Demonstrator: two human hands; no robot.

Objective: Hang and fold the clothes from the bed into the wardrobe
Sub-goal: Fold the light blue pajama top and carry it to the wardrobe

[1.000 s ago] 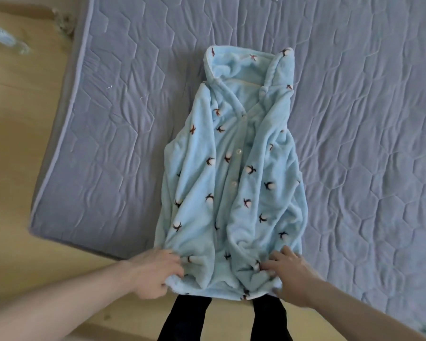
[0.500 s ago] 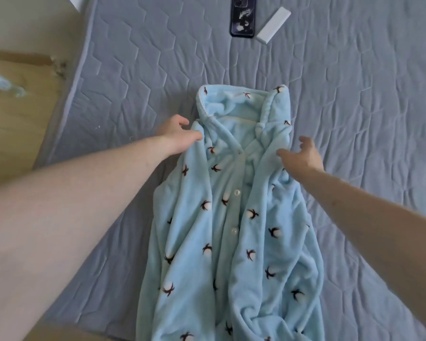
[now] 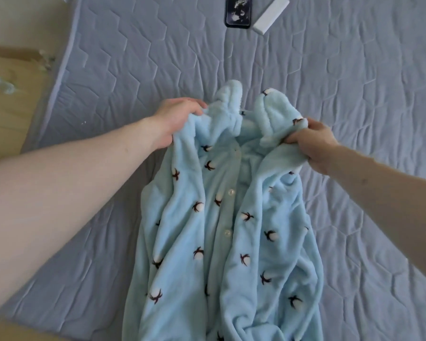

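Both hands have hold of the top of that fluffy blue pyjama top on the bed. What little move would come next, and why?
Probably bring the collar end toward the hem. The left hand and right hand each grip a shoulder of the pyjama top, which lies buttoned and narrowed on the mattress, so a fold looks likeliest.

arms: both forearms bare, no sleeves; hands: left hand (image 3: 175,119), right hand (image 3: 315,146) ungloved

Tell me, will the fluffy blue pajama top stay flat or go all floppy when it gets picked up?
Probably floppy: the blue pajama top already bunches where the left hand and right hand grip its shoulders. Its thick fleece looks soft, so it should sag and drape, not slip easily.
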